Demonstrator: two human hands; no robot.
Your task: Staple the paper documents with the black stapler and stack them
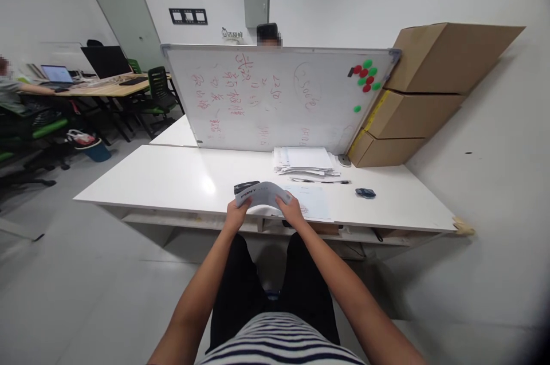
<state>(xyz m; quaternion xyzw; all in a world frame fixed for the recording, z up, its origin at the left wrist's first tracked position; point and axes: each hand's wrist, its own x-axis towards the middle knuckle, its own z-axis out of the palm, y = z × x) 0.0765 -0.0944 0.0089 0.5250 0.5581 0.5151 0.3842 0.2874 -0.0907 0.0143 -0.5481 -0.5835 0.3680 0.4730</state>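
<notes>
My left hand and my right hand both grip a curved grey sheet or booklet printed with dark letters, held just above the near edge of the white table. A dark stapler-like object sits right behind the sheet's left end. A flat printed paper lies on the table beside my right hand. Fingers of both hands are curled around the sheet's ends.
A paper stack, a pen and a small dark object lie further back. A whiteboard with red writing and magnets stands across the table. Cardboard boxes lean at the right wall. A person sits at desks far left.
</notes>
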